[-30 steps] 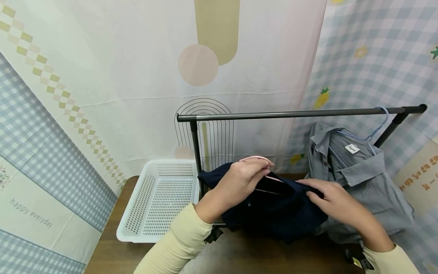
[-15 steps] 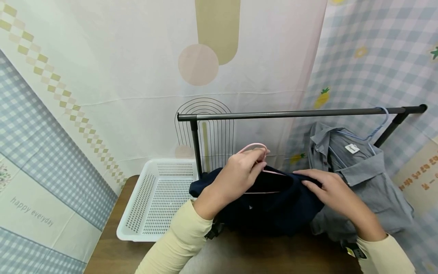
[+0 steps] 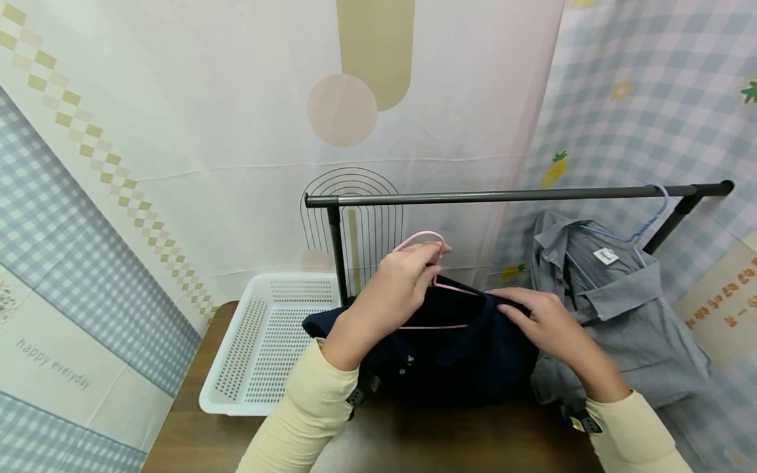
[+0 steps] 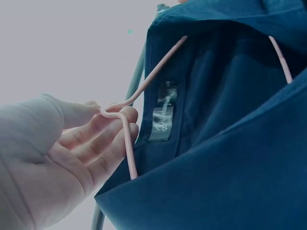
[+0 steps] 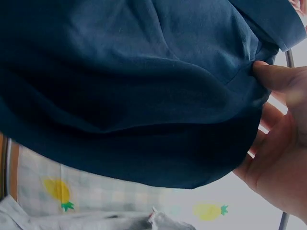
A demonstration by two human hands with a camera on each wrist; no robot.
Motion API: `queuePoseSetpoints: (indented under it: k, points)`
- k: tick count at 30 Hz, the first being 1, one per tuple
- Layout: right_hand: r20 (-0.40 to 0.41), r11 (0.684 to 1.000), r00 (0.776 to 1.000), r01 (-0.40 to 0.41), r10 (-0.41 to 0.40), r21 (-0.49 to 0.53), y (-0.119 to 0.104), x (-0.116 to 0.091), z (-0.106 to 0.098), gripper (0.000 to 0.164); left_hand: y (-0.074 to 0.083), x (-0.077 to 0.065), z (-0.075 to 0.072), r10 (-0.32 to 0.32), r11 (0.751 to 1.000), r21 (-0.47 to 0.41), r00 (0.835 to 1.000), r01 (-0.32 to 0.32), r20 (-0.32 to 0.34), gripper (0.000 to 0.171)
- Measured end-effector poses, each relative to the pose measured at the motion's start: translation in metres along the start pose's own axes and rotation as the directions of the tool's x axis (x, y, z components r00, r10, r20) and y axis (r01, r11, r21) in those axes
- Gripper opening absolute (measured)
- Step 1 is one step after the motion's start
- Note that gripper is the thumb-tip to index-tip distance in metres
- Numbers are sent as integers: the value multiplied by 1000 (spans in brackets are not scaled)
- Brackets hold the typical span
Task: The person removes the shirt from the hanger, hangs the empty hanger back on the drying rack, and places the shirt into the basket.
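Navy-blue fabric shirt and its thin pink hanger crept up and left, so they're closer under the dark-grey metal rail, not on it yet. Left hand's grip pinches the hanger, right hand's pinches the shirt's edge.

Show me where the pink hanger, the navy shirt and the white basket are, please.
Pink hanger (image 4: 129,149): left wrist view, on one of its sloping arms.
Navy shirt (image 3: 461,374): head view, on the front, below the neck opening.
White basket (image 3: 290,341): head view, on the perforated floor.
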State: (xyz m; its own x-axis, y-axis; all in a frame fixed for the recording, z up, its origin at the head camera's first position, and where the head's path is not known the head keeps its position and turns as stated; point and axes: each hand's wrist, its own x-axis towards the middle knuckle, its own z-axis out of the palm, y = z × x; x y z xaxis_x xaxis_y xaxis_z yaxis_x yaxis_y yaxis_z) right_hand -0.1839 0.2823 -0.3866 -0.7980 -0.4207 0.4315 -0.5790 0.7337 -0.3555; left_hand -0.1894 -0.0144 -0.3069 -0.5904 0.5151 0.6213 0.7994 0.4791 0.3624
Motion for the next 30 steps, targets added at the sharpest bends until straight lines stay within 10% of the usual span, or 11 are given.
queuePoseSetpoints:
  k: [19, 30]
  points:
    - [90, 989, 993, -88, 77, 121, -7, 22, 35, 42, -31, -5, -6, -88, 995, -43, 993, 85, -78, 28]
    - [-166, 974, 977, 163, -137, 156, -16, 32, 37, 64, -37, -7, -2, -104, 994, -27, 990, 102, -94, 29]
